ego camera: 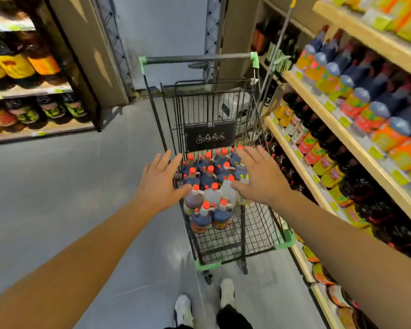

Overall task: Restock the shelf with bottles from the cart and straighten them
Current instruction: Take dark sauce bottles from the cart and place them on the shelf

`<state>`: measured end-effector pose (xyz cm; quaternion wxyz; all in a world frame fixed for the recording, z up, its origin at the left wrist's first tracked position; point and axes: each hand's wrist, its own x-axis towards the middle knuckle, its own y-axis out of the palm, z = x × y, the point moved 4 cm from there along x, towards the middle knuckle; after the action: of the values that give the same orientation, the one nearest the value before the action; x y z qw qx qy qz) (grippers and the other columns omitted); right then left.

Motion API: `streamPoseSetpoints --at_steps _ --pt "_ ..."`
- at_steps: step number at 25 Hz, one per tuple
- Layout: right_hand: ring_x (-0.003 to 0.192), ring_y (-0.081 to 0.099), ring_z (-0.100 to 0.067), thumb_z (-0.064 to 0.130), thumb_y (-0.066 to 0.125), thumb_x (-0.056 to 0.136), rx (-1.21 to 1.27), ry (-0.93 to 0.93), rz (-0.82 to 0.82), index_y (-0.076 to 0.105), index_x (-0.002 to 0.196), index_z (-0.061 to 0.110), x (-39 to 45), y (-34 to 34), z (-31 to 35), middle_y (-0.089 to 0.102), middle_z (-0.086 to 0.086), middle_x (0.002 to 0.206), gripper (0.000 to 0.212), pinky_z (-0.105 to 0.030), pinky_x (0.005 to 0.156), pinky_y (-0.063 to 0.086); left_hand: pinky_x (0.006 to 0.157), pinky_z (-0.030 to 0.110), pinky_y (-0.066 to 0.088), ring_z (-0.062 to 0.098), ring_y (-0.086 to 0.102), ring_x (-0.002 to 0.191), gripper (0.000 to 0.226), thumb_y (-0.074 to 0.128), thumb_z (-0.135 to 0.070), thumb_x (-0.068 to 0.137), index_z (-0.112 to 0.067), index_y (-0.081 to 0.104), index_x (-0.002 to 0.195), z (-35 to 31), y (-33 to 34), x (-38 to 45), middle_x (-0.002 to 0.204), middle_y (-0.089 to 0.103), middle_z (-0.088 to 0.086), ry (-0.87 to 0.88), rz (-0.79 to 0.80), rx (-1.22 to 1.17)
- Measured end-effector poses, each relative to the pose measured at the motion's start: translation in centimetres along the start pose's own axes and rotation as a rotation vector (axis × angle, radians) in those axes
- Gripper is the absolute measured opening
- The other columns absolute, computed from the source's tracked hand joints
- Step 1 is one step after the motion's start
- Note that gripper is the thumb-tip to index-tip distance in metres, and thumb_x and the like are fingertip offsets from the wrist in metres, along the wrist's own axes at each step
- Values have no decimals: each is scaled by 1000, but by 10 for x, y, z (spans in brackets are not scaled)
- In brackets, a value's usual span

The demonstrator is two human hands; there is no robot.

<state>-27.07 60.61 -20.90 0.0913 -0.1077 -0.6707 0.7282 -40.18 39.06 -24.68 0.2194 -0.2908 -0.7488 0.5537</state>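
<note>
Spread hands over a cart (259, 224) of bottles (208, 179).
Left hand (160, 184) and right hand (259, 176) hold nothing; stocked shelf (323, 108) stands right.

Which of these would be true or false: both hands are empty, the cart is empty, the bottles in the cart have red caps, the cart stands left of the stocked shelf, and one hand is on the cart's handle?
1. Both hands are empty. True: the left hand and right hand are spread open above the cart, holding nothing.
2. The cart is empty. False: it holds a cluster of bottles standing upright.
3. The bottles have red caps. True.
4. The cart stands left of the stocked shelf. True: the shelf runs along its right side.
5. One hand is on the cart's handle. False: the handle is at the far end, untouched.
</note>
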Motion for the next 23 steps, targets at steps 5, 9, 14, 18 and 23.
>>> streamPoseSetpoints --at_steps 5,9,14,18,23 --pt "145 16 -26 52 57 87 74 -135 7 22 151 14 78 30 -38 25 -7 156 83 -35 119 4 117 50 18 31 8 147 88 53 -61 81 -24 16 151 -3 43 68 160 12 8 -87 36 -57" --pt "138 29 -30 51 60 82 203 -141 140 31 145 14 150 92 -75 37 -3 146 78 -41 114 28 118 46 19 29 10 147 83 61 -48 85 -23 17 151 2 94 119 159 14 8 -203 71 -109" --pt "131 37 -29 38 66 81 271 -198 194 39 140 10 219 165 -91 45 -9 138 70 -37 107 31 118 41 20 29 17 145 78 61 -41 87 -22 20 151 24 160 181 157 20 11 -243 125 -144" --pt "123 43 -32 35 63 82 204 -219 191 46 131 12 277 233 -88 52 -11 130 57 -42 101 32 118 40 20 29 19 145 81 63 -40 86 -20 20 151 58 221 236 156 23 14 -251 218 -147" --pt "124 46 -27 30 55 87 -23 -168 258 52 126 16 322 307 -73 59 -7 122 42 -50 117 3 111 39 32 32 35 137 71 59 -36 89 -22 24 150 86 282 276 150 36 13 -324 328 -127"
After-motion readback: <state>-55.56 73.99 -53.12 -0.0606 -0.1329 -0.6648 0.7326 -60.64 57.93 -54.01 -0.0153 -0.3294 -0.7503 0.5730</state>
